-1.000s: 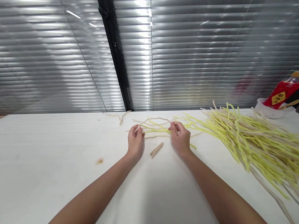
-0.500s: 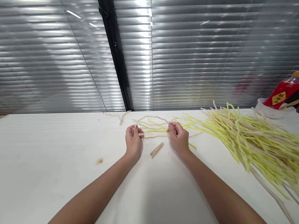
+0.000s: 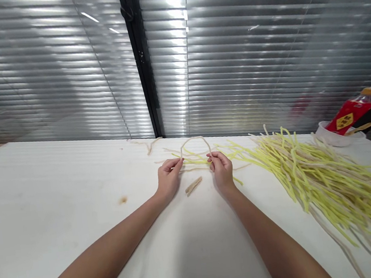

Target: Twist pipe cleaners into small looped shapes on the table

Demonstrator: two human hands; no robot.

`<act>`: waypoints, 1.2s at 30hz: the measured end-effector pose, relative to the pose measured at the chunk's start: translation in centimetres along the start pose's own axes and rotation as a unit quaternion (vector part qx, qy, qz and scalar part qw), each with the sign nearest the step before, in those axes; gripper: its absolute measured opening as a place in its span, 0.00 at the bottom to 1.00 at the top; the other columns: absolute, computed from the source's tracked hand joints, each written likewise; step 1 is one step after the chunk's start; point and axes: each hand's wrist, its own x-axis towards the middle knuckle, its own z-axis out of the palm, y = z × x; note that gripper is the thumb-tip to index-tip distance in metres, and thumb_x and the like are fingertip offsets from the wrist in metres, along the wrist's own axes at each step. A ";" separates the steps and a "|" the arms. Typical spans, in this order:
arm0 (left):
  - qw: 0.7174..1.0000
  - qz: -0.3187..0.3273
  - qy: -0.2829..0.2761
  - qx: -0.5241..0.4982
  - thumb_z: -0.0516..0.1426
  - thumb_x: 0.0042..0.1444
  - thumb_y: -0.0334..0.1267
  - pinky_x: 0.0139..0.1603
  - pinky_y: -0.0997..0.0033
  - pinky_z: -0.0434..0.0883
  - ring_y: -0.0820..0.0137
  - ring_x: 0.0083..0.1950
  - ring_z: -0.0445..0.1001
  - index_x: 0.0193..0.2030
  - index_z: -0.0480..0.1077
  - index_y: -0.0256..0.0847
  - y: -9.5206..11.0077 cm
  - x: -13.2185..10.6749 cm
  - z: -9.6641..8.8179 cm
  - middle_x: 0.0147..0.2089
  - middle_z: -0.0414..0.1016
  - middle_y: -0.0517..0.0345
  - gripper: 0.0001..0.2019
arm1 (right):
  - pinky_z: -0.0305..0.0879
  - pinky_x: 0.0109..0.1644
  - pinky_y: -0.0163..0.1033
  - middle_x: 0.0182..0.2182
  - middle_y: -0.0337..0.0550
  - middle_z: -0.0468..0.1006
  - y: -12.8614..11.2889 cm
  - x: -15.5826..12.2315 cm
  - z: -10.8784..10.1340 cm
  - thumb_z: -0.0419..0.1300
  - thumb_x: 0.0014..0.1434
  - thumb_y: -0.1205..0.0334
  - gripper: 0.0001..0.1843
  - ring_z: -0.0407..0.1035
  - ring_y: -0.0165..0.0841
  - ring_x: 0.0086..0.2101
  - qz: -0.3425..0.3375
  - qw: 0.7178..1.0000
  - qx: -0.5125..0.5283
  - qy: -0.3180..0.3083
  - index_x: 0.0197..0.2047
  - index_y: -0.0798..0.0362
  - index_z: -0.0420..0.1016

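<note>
Beige fuzzy stick (image 3: 193, 138) stood bent like an arch in the middle of the frame. My left hand (image 3: 168, 178) pinched one end, my right hand (image 3: 222, 169) the other. White table (image 3: 60, 195) stretched wide at left; a yellow pile (image 3: 318, 172) crowded the right.

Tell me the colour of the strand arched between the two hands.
The strand is beige, clearest in the head view.
</note>
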 end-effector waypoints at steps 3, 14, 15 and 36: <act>0.999 0.023 -0.033 0.018 0.62 0.46 0.42 0.40 0.69 0.64 0.67 0.36 0.69 0.29 0.78 0.43 0.6 -0.6 0.3 0.31 0.73 0.55 0.07 | 0.48 0.20 0.32 0.26 0.38 0.70 0.2 0.3 0.0 0.52 0.48 0.61 0.08 0.49 0.21 0.17 0.044 0.995 0.086 -0.001 0.28 0.54 0.70; 0.962 0.064 -0.230 0.129 0.59 0.49 0.43 0.34 0.70 0.64 0.68 0.31 0.68 0.28 0.77 0.43 0.9 -1.4 0.4 0.27 0.73 0.55 0.08 | 0.54 0.22 0.33 0.29 0.41 0.73 0.3 0.2 0.0 0.51 0.43 0.66 0.09 0.52 0.21 0.17 0.075 0.982 0.175 0.008 0.25 0.56 0.72; 0.961 0.063 -0.238 0.126 0.59 0.49 0.43 0.34 0.70 0.64 0.67 0.31 0.69 0.27 0.77 0.43 1.0 -1.4 0.4 0.27 0.73 0.55 0.08 | 0.55 0.23 0.33 0.29 0.41 0.73 0.3 0.2 0.0 0.52 0.43 0.66 0.08 0.52 0.21 0.18 0.080 0.981 0.174 0.008 0.25 0.56 0.72; 0.928 -0.185 -0.305 -0.105 0.63 0.45 0.40 0.33 0.70 0.70 0.69 0.29 0.73 0.27 0.77 0.35 0.2 0.1 -0.4 0.27 0.76 0.50 0.09 | 0.52 0.21 0.30 0.21 0.35 0.72 -0.9 -0.8 0.6 0.65 0.42 0.61 0.13 0.57 0.21 0.18 0.178 0.947 0.191 -0.186 0.34 0.55 0.76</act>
